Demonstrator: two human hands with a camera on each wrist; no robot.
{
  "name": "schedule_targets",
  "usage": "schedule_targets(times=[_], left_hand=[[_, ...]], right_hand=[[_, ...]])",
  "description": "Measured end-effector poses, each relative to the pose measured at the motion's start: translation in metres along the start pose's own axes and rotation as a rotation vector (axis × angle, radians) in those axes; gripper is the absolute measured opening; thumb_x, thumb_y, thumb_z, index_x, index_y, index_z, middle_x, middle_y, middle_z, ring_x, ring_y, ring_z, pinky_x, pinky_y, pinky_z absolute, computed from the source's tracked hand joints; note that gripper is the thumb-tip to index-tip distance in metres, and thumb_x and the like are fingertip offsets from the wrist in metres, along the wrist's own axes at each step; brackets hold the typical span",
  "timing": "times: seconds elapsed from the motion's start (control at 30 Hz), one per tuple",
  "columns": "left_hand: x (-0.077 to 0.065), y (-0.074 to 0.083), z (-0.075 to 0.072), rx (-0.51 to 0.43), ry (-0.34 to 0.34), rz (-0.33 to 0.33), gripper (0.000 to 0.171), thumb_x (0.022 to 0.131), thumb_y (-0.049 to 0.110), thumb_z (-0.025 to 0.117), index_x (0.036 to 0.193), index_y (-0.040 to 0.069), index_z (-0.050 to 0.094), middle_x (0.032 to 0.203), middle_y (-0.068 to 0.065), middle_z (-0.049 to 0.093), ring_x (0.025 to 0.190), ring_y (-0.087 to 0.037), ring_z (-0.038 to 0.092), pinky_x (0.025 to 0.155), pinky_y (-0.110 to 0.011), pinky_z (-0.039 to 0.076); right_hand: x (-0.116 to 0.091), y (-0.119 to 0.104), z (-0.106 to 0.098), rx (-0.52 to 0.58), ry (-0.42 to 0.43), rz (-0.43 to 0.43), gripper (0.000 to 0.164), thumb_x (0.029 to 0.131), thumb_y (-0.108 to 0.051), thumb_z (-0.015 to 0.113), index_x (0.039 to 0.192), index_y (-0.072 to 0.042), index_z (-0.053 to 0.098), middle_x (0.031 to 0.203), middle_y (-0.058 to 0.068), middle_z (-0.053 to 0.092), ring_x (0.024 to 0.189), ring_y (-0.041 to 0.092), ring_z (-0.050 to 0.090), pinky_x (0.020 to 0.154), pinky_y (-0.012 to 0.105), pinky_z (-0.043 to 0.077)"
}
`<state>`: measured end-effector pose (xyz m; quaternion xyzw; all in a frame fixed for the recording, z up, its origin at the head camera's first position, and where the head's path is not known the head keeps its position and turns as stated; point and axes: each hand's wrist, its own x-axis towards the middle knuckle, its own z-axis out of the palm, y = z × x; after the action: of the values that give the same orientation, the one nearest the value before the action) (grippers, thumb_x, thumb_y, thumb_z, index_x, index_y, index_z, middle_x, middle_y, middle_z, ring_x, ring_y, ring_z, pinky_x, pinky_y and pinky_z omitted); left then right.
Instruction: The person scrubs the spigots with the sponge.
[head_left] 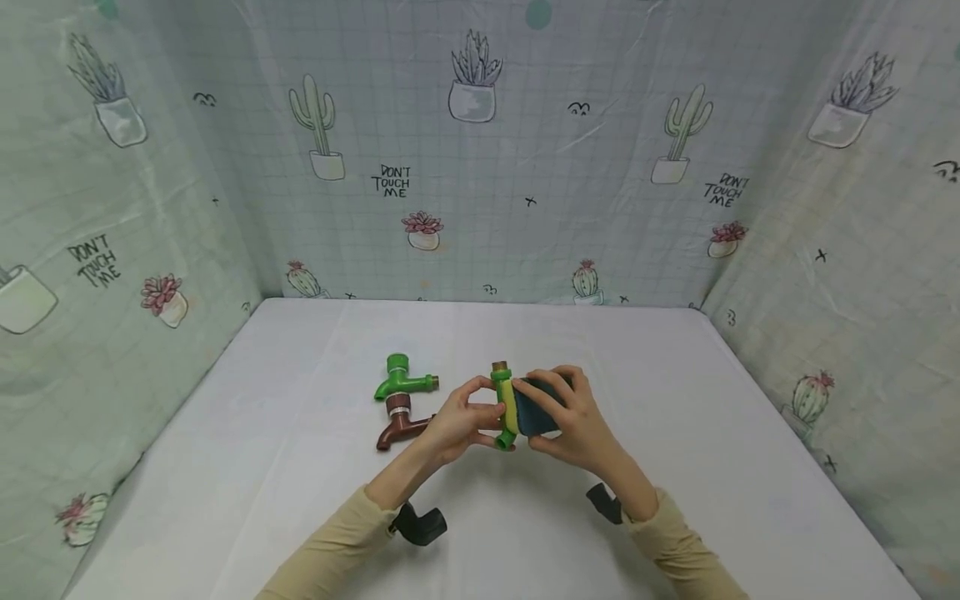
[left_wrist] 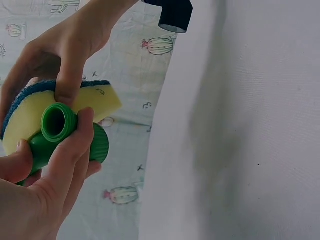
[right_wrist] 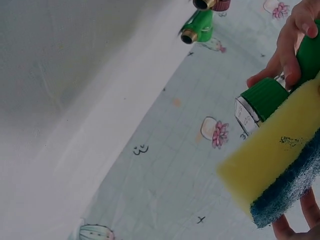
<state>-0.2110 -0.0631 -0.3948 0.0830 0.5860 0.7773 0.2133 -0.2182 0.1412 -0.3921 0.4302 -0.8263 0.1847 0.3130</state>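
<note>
In the head view my left hand (head_left: 459,423) grips a green plastic tap (head_left: 501,377) with a brass-coloured threaded end, held above the table. My right hand (head_left: 576,418) holds a sponge (head_left: 537,408), yellow foam with a dark blue scouring layer, its yellow face pressed to the tap's side. From the left wrist, the tap's open green spout (left_wrist: 44,125) and ribbed knob (left_wrist: 100,144) show between the fingers. The right wrist view has the yellow foam (right_wrist: 270,157) touching the tap near its green knob (right_wrist: 267,97). Dark specks mark the foam.
A second green tap (head_left: 408,385) lies on the white table (head_left: 315,367), left of my hands. Just in front of it is a brown tap (head_left: 402,428), partly behind my left hand. Black curved pieces (head_left: 422,527) show by both wrists. Cactus-printed cloth (head_left: 525,225) walls the table.
</note>
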Motion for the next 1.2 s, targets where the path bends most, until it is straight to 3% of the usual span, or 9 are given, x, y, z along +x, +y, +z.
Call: schedule_targets(times=[0.13, 0.33, 0.5, 0.73, 1.0, 1.2], left_hand=[[0.001, 0.0, 0.0, -0.004, -0.022, 0.014, 0.024, 0.088, 0.002, 0.052, 0.108, 0.011, 0.041, 0.089, -0.008, 0.065, 0.078, -0.02, 0.066, 0.069, -0.05, 0.052], [0.001, 0.002, 0.0, -0.025, -0.038, 0.025, 0.024, 0.091, 0.003, 0.047, 0.109, 0.014, 0.037, 0.096, -0.016, 0.065, 0.088, -0.03, 0.065, 0.071, -0.052, 0.051], [0.001, 0.002, 0.0, -0.063, -0.011, 0.007, 0.03, 0.091, 0.004, 0.046, 0.115, 0.015, 0.034, 0.091, -0.009, 0.064, 0.095, -0.03, 0.062, 0.073, -0.051, 0.051], [0.003, 0.004, -0.001, 0.028, 0.061, 0.023, 0.03, 0.089, 0.009, 0.053, 0.112, 0.013, 0.036, 0.089, -0.006, 0.066, 0.09, -0.022, 0.064, 0.067, -0.032, 0.055], [0.005, 0.007, 0.0, -0.009, 0.134, 0.041, 0.033, 0.088, 0.002, 0.052, 0.114, 0.012, 0.034, 0.09, -0.006, 0.059, 0.082, -0.016, 0.063, 0.07, -0.034, 0.054], [0.007, 0.006, 0.003, -0.029, 0.205, 0.043, 0.044, 0.087, 0.0, 0.052, 0.123, 0.013, 0.03, 0.109, -0.018, 0.049, 0.08, -0.012, 0.06, 0.069, -0.032, 0.053]], right_hand=[[-0.003, 0.007, -0.002, -0.024, -0.003, 0.025, 0.079, 0.055, -0.025, 0.081, 0.127, -0.018, 0.048, 0.119, 0.008, 0.046, 0.1, 0.027, 0.035, 0.078, 0.046, 0.041], [-0.01, 0.022, -0.004, -0.022, 0.019, 0.064, 0.076, 0.057, -0.021, 0.078, 0.128, -0.017, 0.048, 0.122, 0.01, 0.046, 0.101, 0.027, 0.034, 0.078, 0.045, 0.039], [-0.011, 0.025, -0.006, -0.013, 0.02, 0.081, 0.078, 0.056, -0.018, 0.077, 0.128, -0.017, 0.047, 0.122, 0.01, 0.045, 0.102, 0.027, 0.034, 0.077, 0.046, 0.041], [-0.008, 0.01, -0.004, -0.01, -0.002, 0.008, 0.078, 0.057, -0.021, 0.079, 0.128, -0.016, 0.048, 0.122, 0.008, 0.046, 0.104, 0.028, 0.034, 0.078, 0.046, 0.041], [-0.011, -0.009, 0.003, -0.005, -0.04, -0.068, 0.082, 0.052, -0.024, 0.083, 0.127, -0.016, 0.049, 0.121, 0.006, 0.047, 0.104, 0.027, 0.035, 0.075, 0.045, 0.044], [-0.014, -0.017, 0.006, -0.075, -0.054, -0.135, 0.083, 0.049, -0.03, 0.084, 0.124, -0.016, 0.052, 0.118, 0.006, 0.049, 0.102, 0.028, 0.037, 0.081, 0.049, 0.037]])
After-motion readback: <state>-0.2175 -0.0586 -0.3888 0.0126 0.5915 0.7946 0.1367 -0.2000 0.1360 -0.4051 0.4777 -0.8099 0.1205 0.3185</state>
